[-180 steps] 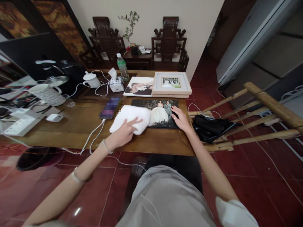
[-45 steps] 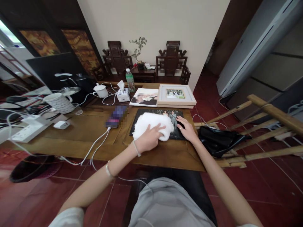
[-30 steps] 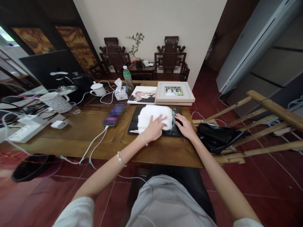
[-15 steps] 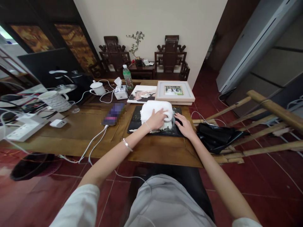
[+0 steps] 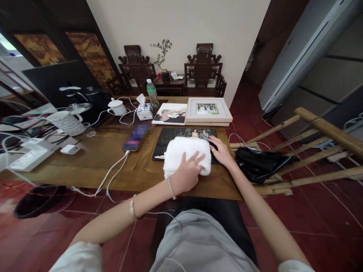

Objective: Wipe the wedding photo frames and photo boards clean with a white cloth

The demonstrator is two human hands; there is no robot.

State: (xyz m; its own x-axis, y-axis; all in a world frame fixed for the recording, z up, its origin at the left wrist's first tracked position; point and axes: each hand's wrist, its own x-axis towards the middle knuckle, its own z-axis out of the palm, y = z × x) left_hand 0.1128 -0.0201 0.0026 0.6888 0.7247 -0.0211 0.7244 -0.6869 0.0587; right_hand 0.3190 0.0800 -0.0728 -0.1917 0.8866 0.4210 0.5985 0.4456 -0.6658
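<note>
A folded white towel [image 5: 178, 151] lies over the lower part of a dark photo panel [image 5: 164, 139] and overhangs its near edge. Two figures printed on the panel show beyond the towel. My left hand [image 5: 188, 172] presses down on the towel and grips it, some fingers stretched across the top and others at the fold on its right side. At the panel's right edge, my right hand [image 5: 221, 151] rests flat with fingers extended, steadying that side. The panel's lower middle is hidden under the towel.
Behind the panel lie a framed picture [image 5: 210, 120] and a white-edged photo board [image 5: 170, 113]. A tissue box [image 5: 145, 112], green bottle [image 5: 152, 93], lidded cup [image 5: 117, 107] and plugged-in phone [image 5: 135, 138] stand leftward. A bamboo rack [image 5: 297, 185] with a black bag [image 5: 255, 162] is at right.
My left hand has drawn the towel toward me, from the panel's upper part to its near edge, uncovering the printed figures. My right hand stays at the panel's right edge.
</note>
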